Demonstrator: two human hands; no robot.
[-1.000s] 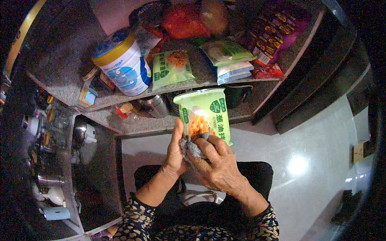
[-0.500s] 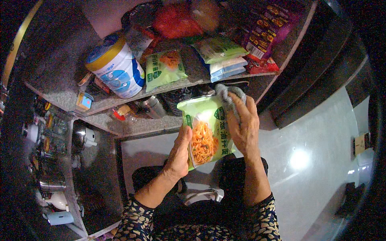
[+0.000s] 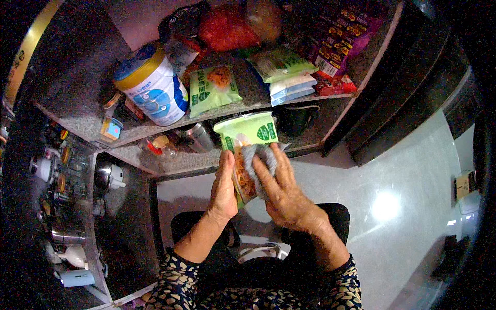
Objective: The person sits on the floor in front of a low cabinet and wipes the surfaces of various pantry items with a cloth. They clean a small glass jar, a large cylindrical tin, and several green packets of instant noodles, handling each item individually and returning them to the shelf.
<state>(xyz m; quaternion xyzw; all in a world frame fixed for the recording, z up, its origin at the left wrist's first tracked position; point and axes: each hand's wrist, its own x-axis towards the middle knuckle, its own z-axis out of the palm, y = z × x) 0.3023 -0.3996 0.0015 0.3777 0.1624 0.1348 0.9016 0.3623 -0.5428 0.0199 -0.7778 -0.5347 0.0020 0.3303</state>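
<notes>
A green packet of noodles (image 3: 243, 125) with a noodle picture on its front is held upright before the shelf. My left hand (image 3: 223, 188) grips its left side, thumb along the edge. In my right hand (image 3: 287, 199) a grey cloth (image 3: 258, 163) is bunched under the fingers and pressed on the packet's front, covering much of the picture. Behind it on the shelf lie a similar green noodle packet (image 3: 214, 90) and another green packet (image 3: 281, 64) stacked on white-and-blue packets (image 3: 292, 89).
A large white-and-blue tin (image 3: 155, 95) with a gold rim stands at the shelf's left. Farther back are a red bag (image 3: 227, 28) and a purple package (image 3: 343, 39). A metal cup (image 3: 199, 138) sits on the lower shelf, and cookware such as a pot (image 3: 108, 176) fills the left side.
My right hand has moved the cloth from the packet's top right corner down and left onto its front. The packet has shifted slightly left and up.
</notes>
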